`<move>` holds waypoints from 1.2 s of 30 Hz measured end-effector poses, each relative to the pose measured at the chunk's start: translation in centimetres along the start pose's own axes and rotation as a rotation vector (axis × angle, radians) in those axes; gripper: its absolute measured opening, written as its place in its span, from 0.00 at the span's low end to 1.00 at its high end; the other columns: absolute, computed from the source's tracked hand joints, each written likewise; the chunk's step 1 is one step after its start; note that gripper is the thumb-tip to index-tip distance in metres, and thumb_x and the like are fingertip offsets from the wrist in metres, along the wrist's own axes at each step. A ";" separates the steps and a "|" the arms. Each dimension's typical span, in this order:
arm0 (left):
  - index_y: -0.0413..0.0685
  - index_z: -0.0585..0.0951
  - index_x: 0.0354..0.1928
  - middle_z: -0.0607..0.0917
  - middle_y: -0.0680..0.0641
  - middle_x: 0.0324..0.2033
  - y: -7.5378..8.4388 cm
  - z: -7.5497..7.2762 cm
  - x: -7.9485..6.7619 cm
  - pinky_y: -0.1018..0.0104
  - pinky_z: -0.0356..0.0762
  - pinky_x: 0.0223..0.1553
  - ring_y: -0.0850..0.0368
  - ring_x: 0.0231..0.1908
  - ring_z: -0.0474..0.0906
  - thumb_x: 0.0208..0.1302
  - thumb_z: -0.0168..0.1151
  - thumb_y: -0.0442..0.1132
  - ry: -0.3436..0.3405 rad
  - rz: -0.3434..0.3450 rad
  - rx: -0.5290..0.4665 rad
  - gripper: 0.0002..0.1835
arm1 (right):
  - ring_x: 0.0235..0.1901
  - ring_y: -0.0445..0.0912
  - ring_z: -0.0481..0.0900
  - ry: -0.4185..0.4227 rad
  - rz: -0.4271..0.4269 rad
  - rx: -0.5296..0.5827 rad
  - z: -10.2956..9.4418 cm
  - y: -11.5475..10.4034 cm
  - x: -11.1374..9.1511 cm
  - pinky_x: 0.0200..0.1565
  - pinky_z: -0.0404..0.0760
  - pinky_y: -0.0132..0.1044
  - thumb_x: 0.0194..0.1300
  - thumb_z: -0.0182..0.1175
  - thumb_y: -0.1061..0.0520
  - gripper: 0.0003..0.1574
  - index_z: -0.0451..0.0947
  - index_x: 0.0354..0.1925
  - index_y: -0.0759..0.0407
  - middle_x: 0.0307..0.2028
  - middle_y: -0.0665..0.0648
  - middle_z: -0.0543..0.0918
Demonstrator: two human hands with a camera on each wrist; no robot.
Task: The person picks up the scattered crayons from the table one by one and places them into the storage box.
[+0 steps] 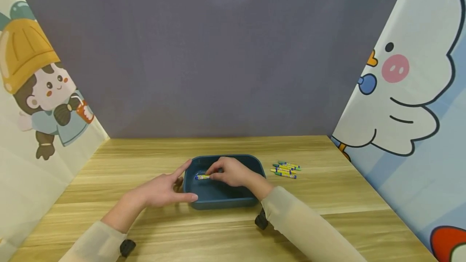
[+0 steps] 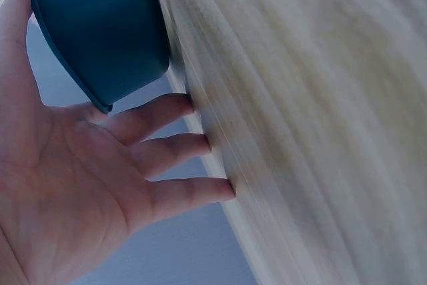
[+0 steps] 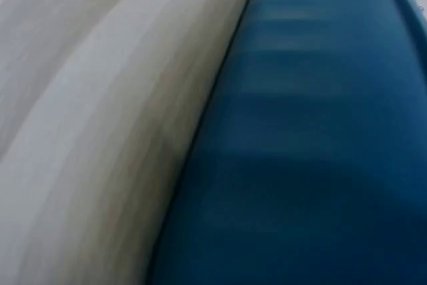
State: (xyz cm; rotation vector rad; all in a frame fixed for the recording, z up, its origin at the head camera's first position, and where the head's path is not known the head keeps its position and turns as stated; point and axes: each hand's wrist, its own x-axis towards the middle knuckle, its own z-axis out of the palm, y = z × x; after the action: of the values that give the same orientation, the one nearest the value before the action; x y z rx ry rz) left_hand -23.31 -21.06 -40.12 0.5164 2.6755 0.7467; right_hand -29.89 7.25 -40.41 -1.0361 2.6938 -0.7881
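Note:
A dark blue rectangular tray (image 1: 225,204) sits on the wooden table. My left hand (image 1: 162,189) is at its left end, thumb over the near rim and index finger along the far left corner. In the left wrist view the other fingers (image 2: 177,145) reach down straight to the tabletop beside the tray wall (image 2: 100,25). Inside the tray, my right hand (image 1: 233,172) pinches a crayon (image 1: 202,177) with a yellow wrapper and blue end, low over the floor. The right wrist view shows only the tray's outer side (image 3: 300,131) and table; the hand is hidden there.
Several crayons (image 1: 285,170) in yellow wrappers, some with green tips, lie in a loose pile on the table (image 1: 309,201) to the right of the tray. A grey panel (image 1: 218,60) stands behind the table, with cartoon-printed panels on both sides.

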 end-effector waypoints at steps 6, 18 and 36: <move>0.73 0.39 0.91 0.79 0.29 0.73 0.0 0.1 0.1 0.29 0.75 0.68 0.27 0.73 0.76 0.66 0.68 0.77 0.001 0.004 -0.002 0.64 | 0.49 0.41 0.81 0.006 0.063 -0.023 1.2 0.4 0.7 0.54 0.83 0.40 0.82 0.65 0.52 0.12 0.93 0.55 0.43 0.53 0.47 0.88; 0.70 0.39 0.91 0.80 0.30 0.72 0.0 -0.1 0.0 0.28 0.74 0.69 0.26 0.73 0.75 0.67 0.68 0.76 0.015 0.013 0.014 0.64 | 0.44 0.38 0.78 -0.006 -0.012 -0.087 1.7 0.9 1.3 0.51 0.80 0.35 0.78 0.69 0.56 0.16 0.93 0.58 0.40 0.48 0.48 0.86; 0.69 0.40 0.91 0.81 0.31 0.71 -0.2 0.1 0.2 0.30 0.74 0.70 0.27 0.73 0.76 0.67 0.68 0.75 0.021 0.025 0.023 0.64 | 0.46 0.38 0.79 -0.027 0.012 -0.072 1.6 0.7 1.2 0.53 0.82 0.36 0.79 0.68 0.56 0.17 0.92 0.60 0.39 0.49 0.48 0.85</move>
State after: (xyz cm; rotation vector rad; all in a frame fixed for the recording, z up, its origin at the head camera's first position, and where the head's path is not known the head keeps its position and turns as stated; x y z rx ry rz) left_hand -23.56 -21.12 -40.38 0.5513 2.7051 0.7331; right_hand -30.70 6.17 -42.04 -1.0369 2.7214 -0.6756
